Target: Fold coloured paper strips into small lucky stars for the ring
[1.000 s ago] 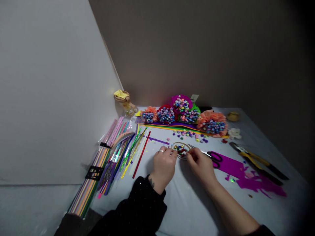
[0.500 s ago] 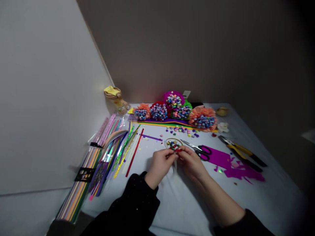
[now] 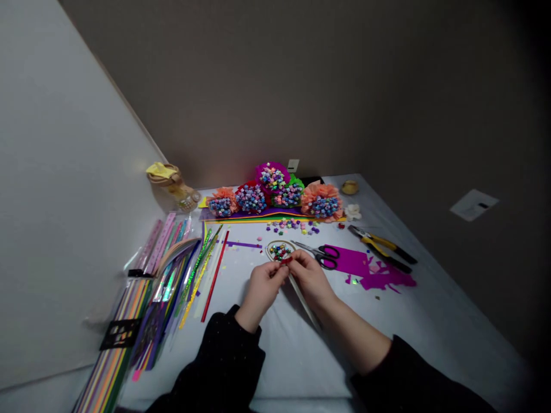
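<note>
My left hand [image 3: 263, 285] and my right hand [image 3: 310, 277] meet over the table's middle, fingertips pinched together on a small red paper piece [image 3: 287, 260]. A long pale paper strip [image 3: 305, 304] runs from that pinch down toward me, under my right wrist. Just beyond my fingers sits a small clear dish [image 3: 279, 250] holding several tiny coloured paper stars. Both forearms wear dark sleeves.
Scissors with pink handles [image 3: 321, 253] lie right of the dish on purple paper scraps [image 3: 374, 275]. Yellow-handled pliers [image 3: 381, 246] lie further right. Bundles of coloured paper strips [image 3: 172, 275] fill the left side. Paper flower bunches [image 3: 275, 195] and a small jar [image 3: 174, 183] stand by the wall.
My hands have drawn back from the dish toward me and come together, pinching the red piece, with the pale strip now trailing down. The head view has swung right.
</note>
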A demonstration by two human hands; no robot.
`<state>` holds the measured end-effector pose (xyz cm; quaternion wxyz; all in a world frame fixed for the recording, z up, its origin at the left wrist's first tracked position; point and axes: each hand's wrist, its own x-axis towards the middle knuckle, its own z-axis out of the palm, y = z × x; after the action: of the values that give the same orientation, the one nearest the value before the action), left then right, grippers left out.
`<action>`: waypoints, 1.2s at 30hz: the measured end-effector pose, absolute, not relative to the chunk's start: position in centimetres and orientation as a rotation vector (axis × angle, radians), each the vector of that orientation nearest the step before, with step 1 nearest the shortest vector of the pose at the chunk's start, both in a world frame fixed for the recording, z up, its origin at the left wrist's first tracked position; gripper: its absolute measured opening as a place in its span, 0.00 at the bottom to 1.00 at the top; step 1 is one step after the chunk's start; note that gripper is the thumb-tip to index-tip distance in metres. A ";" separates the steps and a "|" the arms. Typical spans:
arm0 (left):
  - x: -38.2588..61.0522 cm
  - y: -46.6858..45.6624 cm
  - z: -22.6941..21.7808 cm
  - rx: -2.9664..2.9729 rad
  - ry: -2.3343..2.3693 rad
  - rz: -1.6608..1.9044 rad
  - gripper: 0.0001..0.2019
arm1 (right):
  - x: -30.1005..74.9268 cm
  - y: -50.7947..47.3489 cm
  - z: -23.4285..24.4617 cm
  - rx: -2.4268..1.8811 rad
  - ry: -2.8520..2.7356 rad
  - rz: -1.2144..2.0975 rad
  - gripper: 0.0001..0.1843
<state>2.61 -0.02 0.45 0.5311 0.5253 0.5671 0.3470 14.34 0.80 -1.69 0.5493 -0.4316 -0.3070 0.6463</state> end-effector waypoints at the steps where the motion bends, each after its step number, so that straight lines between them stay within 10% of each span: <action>1: 2.6 0.0 0.4 1.252 1.349 0.816 0.14 | 14.4 0.8 -1.7 -1.046 -0.751 1.510 0.06; 36: 1.5 0.4 -0.6 1.411 1.424 0.832 0.13 | 15.8 1.2 -1.2 -1.073 -0.899 1.505 0.06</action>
<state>1.50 0.37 -0.60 0.4668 0.5748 0.5804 0.3390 15.76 1.24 -1.25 0.5168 -0.4468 -0.3745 0.6270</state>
